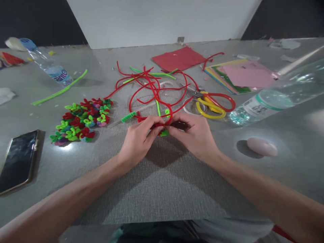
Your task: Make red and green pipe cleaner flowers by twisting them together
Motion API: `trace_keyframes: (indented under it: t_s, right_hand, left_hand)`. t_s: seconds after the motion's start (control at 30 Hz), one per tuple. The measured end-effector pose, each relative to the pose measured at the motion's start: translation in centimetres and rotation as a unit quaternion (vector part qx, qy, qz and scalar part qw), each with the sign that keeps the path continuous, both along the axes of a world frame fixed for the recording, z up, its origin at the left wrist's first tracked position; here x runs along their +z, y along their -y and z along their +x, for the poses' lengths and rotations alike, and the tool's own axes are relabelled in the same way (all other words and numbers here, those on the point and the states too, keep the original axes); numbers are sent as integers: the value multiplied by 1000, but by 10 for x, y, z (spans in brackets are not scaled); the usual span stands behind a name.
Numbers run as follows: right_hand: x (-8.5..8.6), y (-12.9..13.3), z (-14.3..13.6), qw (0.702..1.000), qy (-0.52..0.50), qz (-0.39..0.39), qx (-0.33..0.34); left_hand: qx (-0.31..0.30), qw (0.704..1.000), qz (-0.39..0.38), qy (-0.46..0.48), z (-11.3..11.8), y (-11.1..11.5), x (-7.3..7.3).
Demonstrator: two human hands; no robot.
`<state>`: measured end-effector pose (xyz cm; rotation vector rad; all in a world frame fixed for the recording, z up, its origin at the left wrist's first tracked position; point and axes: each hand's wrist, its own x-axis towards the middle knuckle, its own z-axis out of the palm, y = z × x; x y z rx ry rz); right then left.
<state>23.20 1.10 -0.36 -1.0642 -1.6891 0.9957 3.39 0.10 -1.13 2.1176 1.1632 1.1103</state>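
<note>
Head view: grey table (152, 195), its near edge crossing below both forearms.
Left hand (138, 140): thumb and fingers pinch a red fuzzy stem (171, 111), nearer the table's near edge than its far edge.
Right hand (194, 133): fingertips meet the left's, pinching the same stem; a green bit (164, 133) shows beneath.
Stem tangle (149, 76): between hands and far edge, scissors (211, 108) at its right.
Fuzzy cluster (81, 121): left of the hands.
Phone (19, 158): farther left, closer to the near edge.

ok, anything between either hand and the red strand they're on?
Nothing visible: the left hand and right hand are already at the red strand, pinching it. Loose strands and scissors lie beyond the hands, not in between.
</note>
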Motion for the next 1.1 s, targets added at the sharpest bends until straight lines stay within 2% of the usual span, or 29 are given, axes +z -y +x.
trace_keyframes:
  t_s: [0.3,0.7,0.87,0.97,1.1]
  right_hand:
    - [-1,-2,0,1000,-4,20,-4]
    - [-3,-8,3,989,-65,-121,55]
    - [-3,-10,4,988,-34,-130,71]
    - [-4,-11,4,988,-38,-131,78]
    - [-6,-10,4,981,-117,-148,38]
  left_hand:
    - [-9,998,-48,41,-1,-3,-4]
    - [-85,966,-187,156,4,-4,0]
    - [-115,954,-213,175,3,-6,0]
    - [-107,953,-221,177,4,-6,1]
    - [-48,941,-237,237,2,-10,-1]
